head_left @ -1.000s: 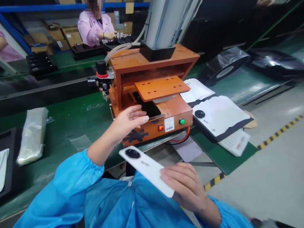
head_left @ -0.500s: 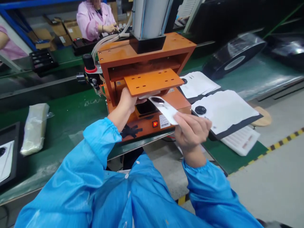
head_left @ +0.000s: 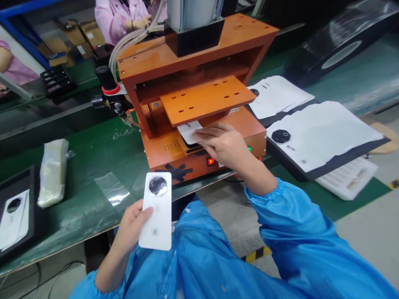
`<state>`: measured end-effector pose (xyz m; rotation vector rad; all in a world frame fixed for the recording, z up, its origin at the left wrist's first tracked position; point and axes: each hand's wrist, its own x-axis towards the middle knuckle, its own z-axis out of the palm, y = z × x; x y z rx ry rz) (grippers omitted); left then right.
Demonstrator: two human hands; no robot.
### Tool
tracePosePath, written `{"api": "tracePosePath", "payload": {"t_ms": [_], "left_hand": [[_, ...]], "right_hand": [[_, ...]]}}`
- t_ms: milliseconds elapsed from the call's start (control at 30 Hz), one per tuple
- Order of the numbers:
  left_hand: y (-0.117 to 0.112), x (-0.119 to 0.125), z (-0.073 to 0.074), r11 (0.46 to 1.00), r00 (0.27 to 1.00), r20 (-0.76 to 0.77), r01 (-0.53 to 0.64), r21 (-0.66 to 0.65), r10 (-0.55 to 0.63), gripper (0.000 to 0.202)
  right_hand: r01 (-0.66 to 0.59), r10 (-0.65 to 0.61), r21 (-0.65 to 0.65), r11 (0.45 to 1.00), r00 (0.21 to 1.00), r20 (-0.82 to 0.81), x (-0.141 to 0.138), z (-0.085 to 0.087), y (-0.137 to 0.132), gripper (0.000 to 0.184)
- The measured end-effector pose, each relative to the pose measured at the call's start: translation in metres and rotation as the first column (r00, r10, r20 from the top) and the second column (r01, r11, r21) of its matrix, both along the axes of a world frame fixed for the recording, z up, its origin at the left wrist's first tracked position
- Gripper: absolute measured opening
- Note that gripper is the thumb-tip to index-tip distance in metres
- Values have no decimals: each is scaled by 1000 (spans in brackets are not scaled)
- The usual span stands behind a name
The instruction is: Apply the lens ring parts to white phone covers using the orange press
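My left hand (head_left: pixel 132 226) grips a white phone back cover (head_left: pixel 156 211) with a dark round camera ring, held upright over the table's front edge. My right hand (head_left: pixel 222 143) lies with fingers stretched on a second white cover (head_left: pixel 189 131) that sits in the bed of the orange press machine (head_left: pixel 199 95), under its orange plate (head_left: pixel 207 99). The far part of that cover is hidden beneath the plate.
Black trays with white covers (head_left: pixel 314 135) lie right of the press; another tray (head_left: pixel 14 211) is at the far left. A clear plastic bag (head_left: pixel 52 172) and film scrap (head_left: pixel 111 189) rest on the green belt (head_left: pixel 93 166). A person in pink (head_left: pixel 120 20) works behind.
My left hand came away from the press bed holding a white cover and dropped toward me. My right hand pushed its cover under the press plate and flattened on it.
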<state>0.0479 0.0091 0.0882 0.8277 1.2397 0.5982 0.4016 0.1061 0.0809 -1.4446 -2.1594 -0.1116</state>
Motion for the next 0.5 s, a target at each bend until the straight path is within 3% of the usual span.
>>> {"api": "tracePosePath", "payload": {"t_ms": [133,333,500], "left_hand": [[-16,-23,-22,994,994,-59,100,45,-97,62],[-21,-39,-34,978,985,-86,161,136,-150,60],[-23,-45,-37,969,983,-111,167,180,-149,58]], "right_hand": [[-116,116,-1,993,992,45,12,8,4,34],[41,-39,-17,999,995,96,-1,11,26,41],[33,-15,-124,992,989,147,4,10,41,45]]}}
